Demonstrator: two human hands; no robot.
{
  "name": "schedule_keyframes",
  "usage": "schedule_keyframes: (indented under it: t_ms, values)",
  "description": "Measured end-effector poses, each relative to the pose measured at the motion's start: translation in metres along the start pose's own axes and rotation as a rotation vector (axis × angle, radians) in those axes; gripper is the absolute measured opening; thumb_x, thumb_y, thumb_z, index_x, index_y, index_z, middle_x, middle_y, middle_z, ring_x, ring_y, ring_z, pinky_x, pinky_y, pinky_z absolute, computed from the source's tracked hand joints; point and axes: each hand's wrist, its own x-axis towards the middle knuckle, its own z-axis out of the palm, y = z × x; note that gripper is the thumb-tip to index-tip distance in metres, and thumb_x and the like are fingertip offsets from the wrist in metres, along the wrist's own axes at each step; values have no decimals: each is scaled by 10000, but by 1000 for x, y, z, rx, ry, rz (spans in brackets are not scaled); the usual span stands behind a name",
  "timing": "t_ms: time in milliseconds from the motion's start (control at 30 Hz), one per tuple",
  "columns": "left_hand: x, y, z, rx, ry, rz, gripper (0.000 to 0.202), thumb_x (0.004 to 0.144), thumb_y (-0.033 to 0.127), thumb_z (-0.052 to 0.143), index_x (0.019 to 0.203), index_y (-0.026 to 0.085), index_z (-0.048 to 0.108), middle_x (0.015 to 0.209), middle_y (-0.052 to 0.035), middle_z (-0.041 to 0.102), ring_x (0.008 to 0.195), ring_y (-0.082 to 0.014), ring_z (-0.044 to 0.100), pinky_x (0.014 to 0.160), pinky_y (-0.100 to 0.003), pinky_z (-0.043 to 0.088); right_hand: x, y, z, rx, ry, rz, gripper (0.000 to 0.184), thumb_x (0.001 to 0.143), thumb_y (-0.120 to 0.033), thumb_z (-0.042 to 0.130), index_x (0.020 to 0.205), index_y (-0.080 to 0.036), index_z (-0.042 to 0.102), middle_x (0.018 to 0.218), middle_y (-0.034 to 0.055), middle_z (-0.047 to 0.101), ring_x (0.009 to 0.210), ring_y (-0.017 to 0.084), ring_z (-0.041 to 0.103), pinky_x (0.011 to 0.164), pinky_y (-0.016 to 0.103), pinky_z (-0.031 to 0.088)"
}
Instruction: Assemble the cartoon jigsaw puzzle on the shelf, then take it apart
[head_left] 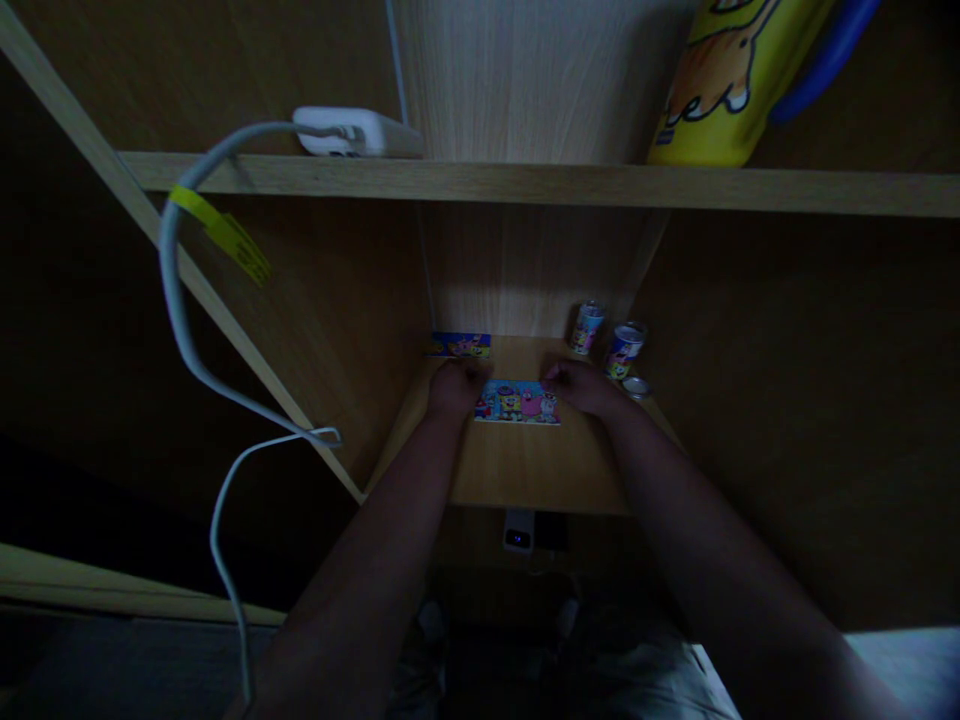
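A rectangular cartoon picture (517,403) in bright blue, yellow and pink lies flat on the wooden board. At its upper left corner is my left hand (454,387), with the fingers curled in. My right hand (583,386) pinches at the upper right corner, thumb and fingertips together. Dim light makes the exact finger contact hard to see. Behind my left hand lies a second, darker blue cartoon picture (460,345). To the right of my right hand stand two small printed tins, a rear tin (587,328) and a nearer tin (625,350), with a round metal lid (635,387) beside them.
Above the hands runs a wooden shelf (525,182), bearing a white power adapter (360,132) and a yellow cup (712,90) with a blue handle. A white cable (174,290) hangs down on the left. Below the board is a small white device (518,530) with a lit display.
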Motion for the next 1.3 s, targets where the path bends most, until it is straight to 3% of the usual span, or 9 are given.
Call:
schedule_keyframes:
  t_ms: [233,767,1100,1300]
  values:
    - [0,-2,0,86,-18,-10,277,920,516,869,872,250,809,1027,-57,852,992,-244,769,872,-315,549,-2,-4,-1,19,31,4,44,990,-255,767,967,-219,775,992,43,841,917,212,774,830,299,558]
    - [1,-4,2,15,-12,-12,203,911,429,901,887,245,819,1032,-56,851,957,-248,775,885,-348,565,3,3,-2,229,140,63,70,965,-205,737,908,-223,774,1009,57,860,982,230,802,956,359,618]
    - [2,-7,5,3,-17,-22,208,912,448,892,904,252,821,1029,-43,849,980,-243,780,895,-333,572,0,2,-5,65,174,100,111,969,-158,726,926,-232,796,1018,55,865,972,236,808,950,361,618]
    - [1,-7,5,-5,-40,-19,175,926,424,874,884,261,825,1000,-33,850,950,-239,784,898,-340,572,0,1,-7,-98,169,70,64,996,-228,754,984,-233,817,1071,83,854,1018,242,789,960,348,597]
